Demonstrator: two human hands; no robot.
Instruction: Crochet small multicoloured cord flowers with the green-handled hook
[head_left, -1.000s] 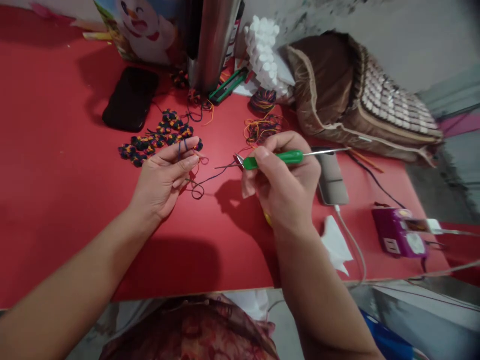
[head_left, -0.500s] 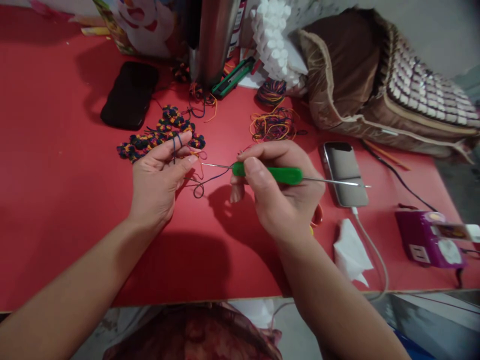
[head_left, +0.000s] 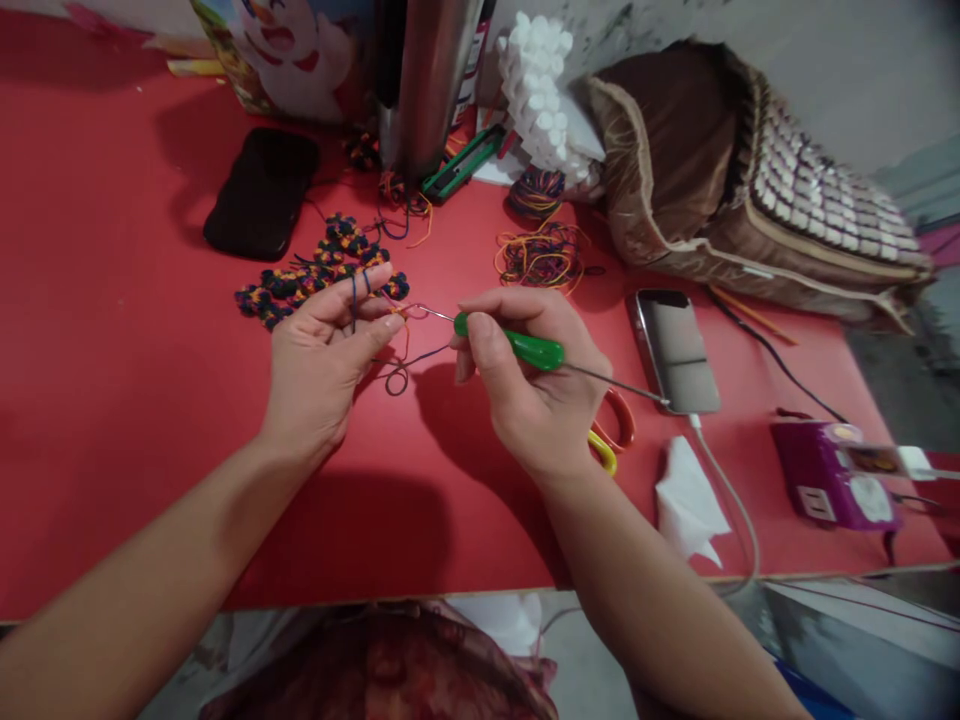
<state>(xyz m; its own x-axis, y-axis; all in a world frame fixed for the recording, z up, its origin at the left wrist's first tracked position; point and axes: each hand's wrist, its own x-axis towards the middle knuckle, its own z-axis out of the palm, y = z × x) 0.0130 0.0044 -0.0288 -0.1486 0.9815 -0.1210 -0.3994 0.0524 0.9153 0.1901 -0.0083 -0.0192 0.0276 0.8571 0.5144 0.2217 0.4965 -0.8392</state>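
Observation:
My left hand [head_left: 319, 350] pinches multicoloured yarn [head_left: 405, 318] between thumb and fingers, and a dark blue strand loops around its index finger. In my right hand [head_left: 525, 390] is a crochet hook with a green handle [head_left: 532, 350], metal shafts sticking out at both ends. Its left tip reaches a small pink and orange yarn loop beside my left fingertips. A dark strand curls below, between the hands. Behind my left hand lies a knotted dark blue, orange and pink crocheted strip [head_left: 330, 255], partly hidden by the fingers.
Loose yarn [head_left: 541, 255] and a yarn bundle [head_left: 536, 192] lie beyond my right hand. A green box cutter [head_left: 463, 165] and a steel flask [head_left: 431, 90] are behind. Scissors [head_left: 619, 420], a charging phone [head_left: 677, 350], a tissue [head_left: 690, 505] and a purple device [head_left: 832, 475] sit right; a black phone [head_left: 262, 193] left.
My right hand has moved left and turned the hook, bringing its tip up into the yarn loop by my left fingers. More of the scissors' handles now shows.

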